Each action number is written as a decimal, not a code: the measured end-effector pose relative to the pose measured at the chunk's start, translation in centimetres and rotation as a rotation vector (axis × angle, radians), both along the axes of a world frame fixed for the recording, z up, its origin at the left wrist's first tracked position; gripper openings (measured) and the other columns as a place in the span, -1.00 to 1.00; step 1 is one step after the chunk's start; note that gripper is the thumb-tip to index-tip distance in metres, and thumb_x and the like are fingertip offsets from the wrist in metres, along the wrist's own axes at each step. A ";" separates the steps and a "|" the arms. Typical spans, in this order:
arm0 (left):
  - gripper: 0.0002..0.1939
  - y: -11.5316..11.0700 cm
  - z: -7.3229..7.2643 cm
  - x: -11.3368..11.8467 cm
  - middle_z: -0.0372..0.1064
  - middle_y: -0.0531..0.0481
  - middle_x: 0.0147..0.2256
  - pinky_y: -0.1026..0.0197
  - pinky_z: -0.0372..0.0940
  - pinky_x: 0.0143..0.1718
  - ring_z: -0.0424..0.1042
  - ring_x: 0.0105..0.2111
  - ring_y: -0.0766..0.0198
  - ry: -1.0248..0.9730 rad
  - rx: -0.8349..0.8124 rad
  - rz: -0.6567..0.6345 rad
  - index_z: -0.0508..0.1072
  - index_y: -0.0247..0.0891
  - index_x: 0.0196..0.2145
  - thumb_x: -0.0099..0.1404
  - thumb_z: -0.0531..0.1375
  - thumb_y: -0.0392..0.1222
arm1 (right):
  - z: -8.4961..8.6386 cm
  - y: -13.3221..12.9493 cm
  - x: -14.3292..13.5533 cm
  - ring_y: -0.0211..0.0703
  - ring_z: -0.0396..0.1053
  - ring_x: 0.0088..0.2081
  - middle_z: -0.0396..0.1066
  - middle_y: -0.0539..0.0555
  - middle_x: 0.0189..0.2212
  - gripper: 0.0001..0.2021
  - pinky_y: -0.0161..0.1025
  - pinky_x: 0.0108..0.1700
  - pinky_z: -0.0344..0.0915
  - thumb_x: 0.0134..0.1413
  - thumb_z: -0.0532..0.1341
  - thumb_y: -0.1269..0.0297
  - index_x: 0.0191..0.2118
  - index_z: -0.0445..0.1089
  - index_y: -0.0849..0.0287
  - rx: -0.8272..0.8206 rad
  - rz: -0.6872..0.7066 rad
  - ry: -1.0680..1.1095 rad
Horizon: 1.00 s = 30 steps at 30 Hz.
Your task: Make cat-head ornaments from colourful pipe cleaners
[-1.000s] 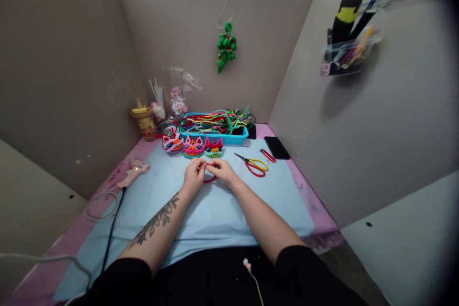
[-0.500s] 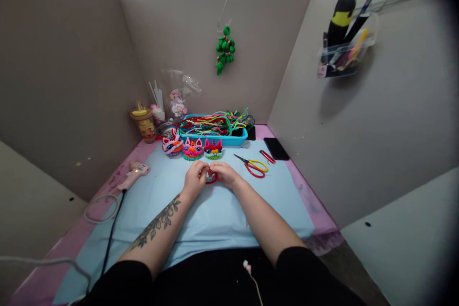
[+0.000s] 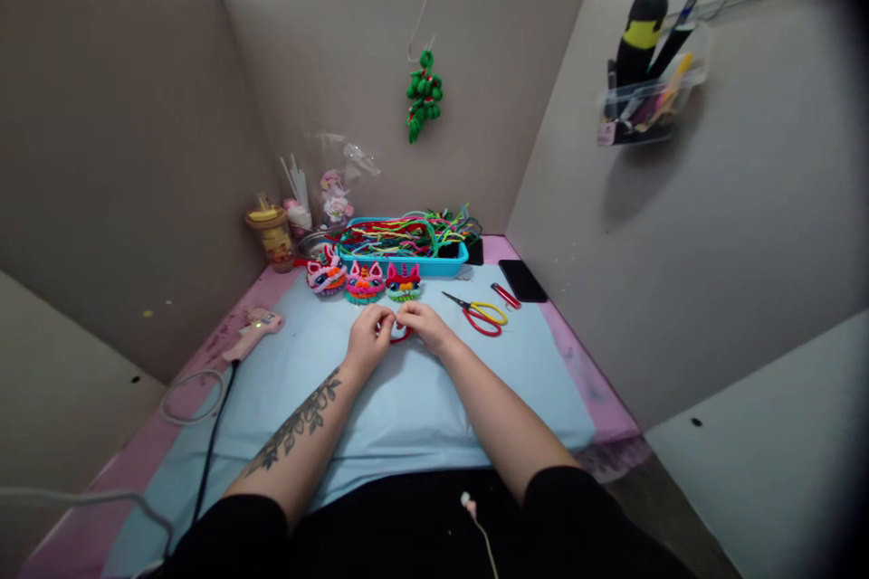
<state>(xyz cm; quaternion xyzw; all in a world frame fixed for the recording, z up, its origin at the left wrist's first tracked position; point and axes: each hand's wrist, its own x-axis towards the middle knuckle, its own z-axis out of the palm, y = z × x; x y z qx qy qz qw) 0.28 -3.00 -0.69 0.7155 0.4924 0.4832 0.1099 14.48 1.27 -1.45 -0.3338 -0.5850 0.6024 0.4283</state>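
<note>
A red pipe cleaner, bent into a curve, shows just below the meeting fingertips of my two hands. My left hand pinches it from the left, fingers closed. From the right, my right hand grips it with thumb and fingers pressed together. The fingers hide the part being held. Just beyond them stand three colourful fuzzy animal heads: a pale pink one, a bright pink one and a red one. Scissors with red and yellow handles lie open to the right of my right hand.
Behind the heads is a blue tray of pipe cleaners. A red cutter and black phone lie at right. A pink glue gun with cord and a cup are at left. Partition walls enclose the table.
The view has shifted very slightly. Both hands stay together on the red pipe cleaner, with the fingertips moving only a little.
</note>
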 end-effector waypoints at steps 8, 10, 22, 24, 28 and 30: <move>-0.84 0.1 0.0 0.0 0.28 0.03 -0.47 0.24 0.18 -0.38 0.25 -0.45 0.30 0.004 -0.003 0.025 0.33 -0.21 -0.46 0.25 0.03 -0.22 | 0.5 -0.3 0.0 -0.34 0.12 -0.53 0.16 -0.11 -0.61 -0.83 -0.36 -0.43 0.07 -0.13 0.20 0.23 -0.54 0.22 0.19 0.150 -0.068 -0.080; -0.84 0.2 -0.1 -0.1 0.26 0.04 -0.48 0.24 0.18 -0.39 0.24 -0.46 0.30 0.004 -0.006 0.036 0.32 -0.22 -0.47 0.25 0.03 -0.22 | 0.4 -0.5 0.0 -0.33 0.13 -0.50 0.16 -0.10 -0.58 -0.82 -0.36 -0.43 0.08 -0.11 0.19 0.22 -0.53 0.20 0.18 0.225 -0.131 -0.140; -0.82 0.5 -0.4 -0.2 0.24 0.04 -0.49 0.24 0.17 -0.37 0.24 -0.45 0.29 -0.031 -0.050 0.051 0.29 -0.22 -0.49 0.25 0.02 -0.17 | 0.8 -1.1 -0.3 -0.25 0.20 -0.41 0.20 -0.01 -0.49 -0.86 -0.34 -0.42 0.15 -0.01 0.13 0.31 -0.52 0.20 0.16 0.545 -0.282 -0.309; -0.81 0.6 -0.3 -0.1 0.25 0.04 -0.49 0.24 0.18 -0.36 0.25 -0.44 0.29 -0.063 -0.071 0.049 0.30 -0.23 -0.49 0.24 0.03 -0.15 | 0.9 -1.2 -0.2 -0.23 0.20 -0.39 0.21 0.00 -0.49 -0.87 -0.32 -0.40 0.16 0.01 0.12 0.32 -0.51 0.21 0.15 0.603 -0.294 -0.319; -0.80 0.6 -0.2 0.0 0.26 0.05 -0.50 0.26 0.18 -0.37 0.26 -0.45 0.29 -0.120 -0.091 0.051 0.29 -0.23 -0.51 0.23 0.03 -0.16 | 0.9 -1.4 0.0 -0.18 0.22 -0.32 0.23 0.04 -0.46 -0.87 -0.26 -0.27 0.21 0.07 0.09 0.32 -0.47 0.24 0.14 0.752 -0.314 -0.365; -0.81 0.6 -0.1 0.0 0.25 0.06 -0.51 0.26 0.18 -0.37 0.26 -0.45 0.30 -0.137 -0.097 0.051 0.29 -0.23 -0.52 0.23 0.04 -0.17 | 0.8 -1.6 0.0 -0.15 0.23 -0.27 0.25 0.07 -0.42 -0.86 -0.22 -0.19 0.21 0.11 0.07 0.32 -0.45 0.26 0.14 0.820 -0.333 -0.410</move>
